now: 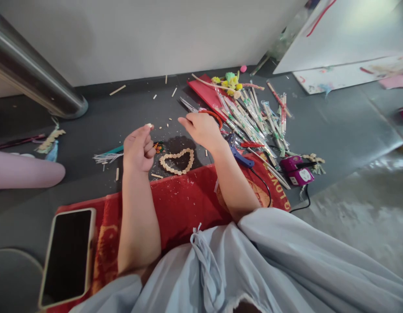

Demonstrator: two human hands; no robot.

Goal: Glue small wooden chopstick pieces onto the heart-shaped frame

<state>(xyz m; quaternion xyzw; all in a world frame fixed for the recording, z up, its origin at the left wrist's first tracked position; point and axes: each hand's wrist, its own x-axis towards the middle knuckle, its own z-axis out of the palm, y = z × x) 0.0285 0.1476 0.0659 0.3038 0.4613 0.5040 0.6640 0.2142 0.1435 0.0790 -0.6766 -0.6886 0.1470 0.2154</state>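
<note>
My left hand (139, 148) is closed, pinching a small pale piece (150, 125) between thumb and fingertips. To its right, my right hand (203, 129) hovers with fingers curled and pressed together; anything in them is hidden. Behind that hand lie scissors (188, 104) with orange handles. On the dark floor between my forearms rests a heart-shaped outline (165, 167) made of small pale stick pieces. Loose bits and crumbs lie around it. A blue glue gun (242, 159) sits beside my right wrist. Partly behind my left hand is a teal stick (114, 150) with white bristles or strands.
Wrapped chopsticks (250, 117) are heaped at right, near a red packet (206, 92) and yellow-green flowers (232, 81). A purple corded device (296, 171) stands farther right. A phone (68, 256) lies on the red cloth (175, 200). A metal post (41, 69) rises at left.
</note>
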